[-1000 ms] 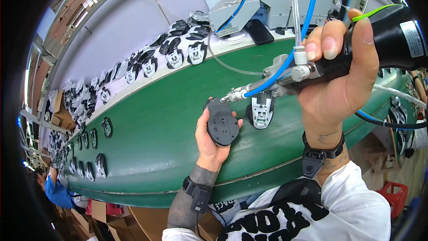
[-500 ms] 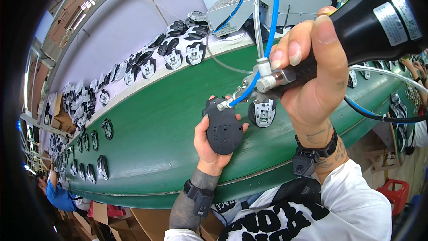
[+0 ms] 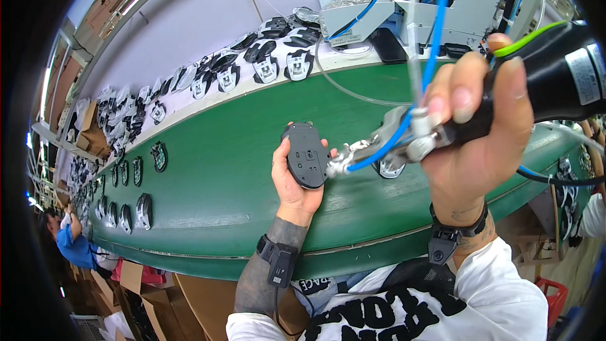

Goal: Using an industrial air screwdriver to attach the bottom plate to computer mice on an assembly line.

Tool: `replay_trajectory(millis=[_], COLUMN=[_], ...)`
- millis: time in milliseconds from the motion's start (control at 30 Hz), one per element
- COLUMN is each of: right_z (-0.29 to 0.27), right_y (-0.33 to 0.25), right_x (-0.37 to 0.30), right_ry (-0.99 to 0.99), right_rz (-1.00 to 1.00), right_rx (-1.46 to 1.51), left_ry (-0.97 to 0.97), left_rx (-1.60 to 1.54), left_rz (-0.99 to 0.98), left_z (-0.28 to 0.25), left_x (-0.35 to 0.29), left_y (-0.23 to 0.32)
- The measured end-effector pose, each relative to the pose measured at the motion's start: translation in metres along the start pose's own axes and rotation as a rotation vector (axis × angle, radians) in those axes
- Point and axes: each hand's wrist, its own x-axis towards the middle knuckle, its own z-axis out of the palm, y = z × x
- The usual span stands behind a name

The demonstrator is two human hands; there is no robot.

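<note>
My left hand [image 3: 291,184] is closed around a black computer mouse [image 3: 308,156], its underside facing up, over the green belt. In my right hand [image 3: 483,110] is a black power screwdriver [image 3: 549,76] with a green stripe; a blue hose and a clear tube run to its metal tip. That tip [image 3: 344,159] is slightly blurred and sits by the lower right edge of the mouse. Partly hidden behind the tool, a white-and-black mouse part [image 3: 390,168] lies on the belt.
Several mouse shells [image 3: 265,69] line the ledge beyond the green belt [image 3: 233,132]. Circuit boards [image 3: 159,156] and black mouse shells [image 3: 144,211] lie on the belt's left. A screw feeder machine [image 3: 356,9] and a dark phone-like slab [image 3: 387,46] stand behind. Another person [image 3: 74,246] is far left.
The screwdriver has moved away from the mouse's upper end, rightward and down in the view, with my right hand. My left hand still holds the mouse, now slightly higher in view.
</note>
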Motion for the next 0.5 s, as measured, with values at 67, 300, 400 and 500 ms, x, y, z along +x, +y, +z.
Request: replay_trajectory(millis=[67, 300, 400, 500], right_z=[0.008, 0.005, 0.006, 0.012], right_y=[0.003, 0.006, 0.007, 0.008], right_x=[-0.005, -0.009, -0.011, -0.017], right_ry=[-0.005, -0.186, -0.177, -0.121], right_rz=[0.086, 0.061, 0.082, 0.097], right_rx=[-0.116, -0.3, -0.262, -0.2], left_ry=[0.021, -0.044, -0.03, -0.045], left_rx=[-0.03, -0.142, -0.18, -0.215], left_rz=[-0.008, 0.001, -0.019, -0.017], left_z=[0.001, 0.008, 0.011, 0.015], left_x=[-0.003, -0.006, -0.008, -0.012], left_y=[0.003, 0.005, 0.005, 0.005])
